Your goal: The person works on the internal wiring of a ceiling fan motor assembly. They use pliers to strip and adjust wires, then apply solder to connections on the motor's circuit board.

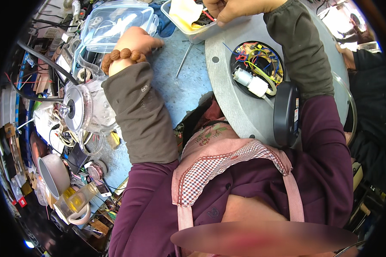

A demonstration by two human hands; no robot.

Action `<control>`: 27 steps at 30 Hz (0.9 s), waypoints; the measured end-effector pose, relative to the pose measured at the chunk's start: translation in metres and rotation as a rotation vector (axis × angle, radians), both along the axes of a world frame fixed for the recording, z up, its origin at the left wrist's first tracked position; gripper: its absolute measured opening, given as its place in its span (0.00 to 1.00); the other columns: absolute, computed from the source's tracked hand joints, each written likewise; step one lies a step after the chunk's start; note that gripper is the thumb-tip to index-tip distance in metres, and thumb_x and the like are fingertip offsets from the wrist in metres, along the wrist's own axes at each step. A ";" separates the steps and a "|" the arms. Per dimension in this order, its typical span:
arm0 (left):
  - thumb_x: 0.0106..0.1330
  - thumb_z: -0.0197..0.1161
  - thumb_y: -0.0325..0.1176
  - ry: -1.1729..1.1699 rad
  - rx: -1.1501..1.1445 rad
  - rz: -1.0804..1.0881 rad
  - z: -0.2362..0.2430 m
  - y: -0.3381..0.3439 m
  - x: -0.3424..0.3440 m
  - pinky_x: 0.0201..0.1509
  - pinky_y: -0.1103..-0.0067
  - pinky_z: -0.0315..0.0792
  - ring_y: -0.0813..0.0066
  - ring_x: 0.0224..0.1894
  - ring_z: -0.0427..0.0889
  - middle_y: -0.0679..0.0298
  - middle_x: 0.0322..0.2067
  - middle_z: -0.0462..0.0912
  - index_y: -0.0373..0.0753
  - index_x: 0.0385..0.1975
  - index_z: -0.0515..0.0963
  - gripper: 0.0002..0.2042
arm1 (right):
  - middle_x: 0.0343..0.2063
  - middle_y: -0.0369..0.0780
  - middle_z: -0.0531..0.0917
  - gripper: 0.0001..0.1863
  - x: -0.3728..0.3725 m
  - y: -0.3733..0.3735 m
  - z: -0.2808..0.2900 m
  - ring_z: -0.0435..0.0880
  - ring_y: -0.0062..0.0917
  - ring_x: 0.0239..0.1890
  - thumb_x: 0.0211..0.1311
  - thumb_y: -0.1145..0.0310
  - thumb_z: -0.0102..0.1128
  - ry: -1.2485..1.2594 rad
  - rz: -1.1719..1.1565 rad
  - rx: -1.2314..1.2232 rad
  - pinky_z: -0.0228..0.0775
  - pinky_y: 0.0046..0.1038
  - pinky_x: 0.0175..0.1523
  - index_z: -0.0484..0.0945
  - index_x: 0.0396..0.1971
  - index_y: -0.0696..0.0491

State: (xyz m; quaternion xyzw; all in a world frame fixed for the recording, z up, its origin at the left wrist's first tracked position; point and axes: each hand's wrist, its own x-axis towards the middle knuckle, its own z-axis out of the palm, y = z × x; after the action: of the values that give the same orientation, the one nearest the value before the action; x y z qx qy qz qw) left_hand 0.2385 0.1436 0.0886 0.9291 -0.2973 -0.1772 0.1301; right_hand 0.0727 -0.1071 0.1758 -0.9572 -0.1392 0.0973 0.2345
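— To your right, what takes up the most room?

— The grey round plate [223,81], with the blue bench [169,92] showing on its left. On the far left of that bench, beyond your left forearm, stands a clear glass pot [103,112].

— And at the far side, near your hands?

— Left of centre you have a clear, blue-edged lid [116,21]; I can't tell whether a box sits under it. To its right is the open plastic tub [185,28], at the plate's far edge, with something yellow inside.

— Which lies on the plate itself?

— Your open black base [235,70], round and full of coloured wires. A black housing [283,120] stands just beside it, close to your right sleeve.

— How are your hands?

— Your right hand [240,9] is at the tub's right end, fingers bent down at the rim; I can't tell whether they pinch anything. Your left hand [137,42] is at the lid's near edge, back upward, its grip hidden too.

— Anything smaller?

— The white-and-silver motor [251,82], lying across the base's near edge. Slimmest of all, your thin metal rod [184,60] lies on the bench between your hands.
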 end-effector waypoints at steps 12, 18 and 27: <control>0.51 0.74 0.42 -0.398 -0.436 0.903 -0.004 -0.001 0.004 0.67 0.52 0.69 0.40 0.63 0.73 0.42 0.67 0.58 0.32 0.70 0.63 0.45 | 0.27 0.38 0.88 0.11 0.002 -0.006 0.009 0.84 0.20 0.28 0.60 0.68 0.73 -0.097 -0.176 0.151 0.76 0.25 0.34 0.86 0.37 0.59; 0.55 0.75 0.37 -0.156 -1.000 1.063 0.001 -0.001 -0.004 0.59 0.56 0.76 0.49 0.57 0.79 0.46 0.62 0.61 0.29 0.69 0.59 0.43 | 0.28 0.38 0.88 0.12 0.004 -0.012 0.004 0.84 0.19 0.28 0.59 0.68 0.72 -0.138 -0.212 0.183 0.76 0.25 0.33 0.87 0.39 0.58; 0.67 0.70 0.26 0.457 -1.393 1.009 -0.011 0.001 0.025 0.24 0.77 0.77 0.68 0.24 0.77 0.58 0.30 0.79 0.31 0.38 0.75 0.09 | 0.28 0.41 0.89 0.12 0.012 -0.015 -0.009 0.86 0.25 0.29 0.58 0.66 0.72 -0.256 -0.138 0.155 0.77 0.29 0.37 0.87 0.37 0.58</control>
State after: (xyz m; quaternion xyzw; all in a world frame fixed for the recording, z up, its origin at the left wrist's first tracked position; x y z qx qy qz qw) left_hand 0.2633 0.1446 0.0773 0.6015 0.1402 -0.0590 0.7843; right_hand 0.0845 -0.1223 0.1672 -0.9481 -0.1092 -0.0530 0.2940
